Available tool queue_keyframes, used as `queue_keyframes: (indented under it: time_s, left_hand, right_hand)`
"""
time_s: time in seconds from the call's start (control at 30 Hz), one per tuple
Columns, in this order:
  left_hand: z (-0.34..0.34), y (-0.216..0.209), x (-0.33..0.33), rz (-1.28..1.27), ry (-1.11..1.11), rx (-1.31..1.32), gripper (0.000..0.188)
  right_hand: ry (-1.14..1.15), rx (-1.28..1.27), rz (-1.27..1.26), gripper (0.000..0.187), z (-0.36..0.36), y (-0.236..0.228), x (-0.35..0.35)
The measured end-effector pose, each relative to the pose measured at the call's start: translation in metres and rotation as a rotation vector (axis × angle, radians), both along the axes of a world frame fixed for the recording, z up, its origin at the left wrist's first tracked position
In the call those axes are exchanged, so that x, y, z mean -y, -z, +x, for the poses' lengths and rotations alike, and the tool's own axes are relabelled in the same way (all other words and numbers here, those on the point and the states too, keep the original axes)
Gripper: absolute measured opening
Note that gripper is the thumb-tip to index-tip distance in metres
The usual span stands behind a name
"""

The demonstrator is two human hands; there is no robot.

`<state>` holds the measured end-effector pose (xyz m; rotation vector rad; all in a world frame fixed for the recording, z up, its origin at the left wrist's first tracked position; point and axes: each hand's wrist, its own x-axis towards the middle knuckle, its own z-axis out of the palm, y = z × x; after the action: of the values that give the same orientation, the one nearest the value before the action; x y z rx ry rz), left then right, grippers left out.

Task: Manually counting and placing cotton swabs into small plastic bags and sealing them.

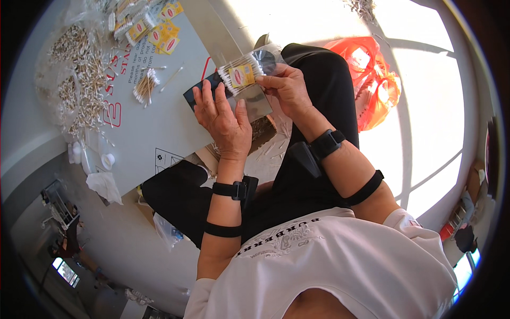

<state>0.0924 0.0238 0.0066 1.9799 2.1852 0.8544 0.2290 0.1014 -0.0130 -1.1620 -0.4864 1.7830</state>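
A clear plastic packet of cotton swabs (245, 73) with a yellow label lies over a black-and-silver plate at the table's edge. My right hand (289, 90) pinches the packet's right side between thumb and fingers. Spread nearly flat, my left hand (223, 117) rests on the black-and-silver plate (257, 106), just below and left of the packet. Its fingers are apart and hold nothing. Left of the hands, a small loose bunch of cotton swabs (145, 87) lies on the grey table (175, 114), with a single swab beside it.
A large clear bag of cotton swabs (74, 80) fills the table's left side. Filled packets (133, 24) and yellow labels (166, 36) lie at the far side. Below the plate is an open cardboard box (264, 135). A red plastic bag (366, 80) sits on the floor right of my knee.
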Motion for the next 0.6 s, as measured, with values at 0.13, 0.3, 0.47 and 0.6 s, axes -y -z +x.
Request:
queue_keyframes:
  time_s: [0.13, 0.3, 0.47, 0.6]
  left_hand:
    - [-0.004, 0.004, 0.003, -0.075, 0.055, -0.102, 0.056]
    - [-0.003, 0.001, -0.004, -0.051, 0.016, -0.017, 0.071]
    - [-0.009, 0.001, -0.016, -0.251, -0.046, -0.155, 0.087]
    - [-0.007, 0.000, -0.022, -0.324, -0.053, -0.199, 0.090]
  right_hand:
    - [0.003, 0.002, -0.014, 0.012, -0.001, -0.002, -0.001]
    - [-0.011, 0.070, 0.060, 0.013, -0.002, -0.003, -0.004]
    - [-0.026, 0.336, 0.204, 0.035, -0.009, -0.004, -0.029]
    - [-0.059, 0.607, 0.375, 0.037, -0.017, 0.010, -0.039]
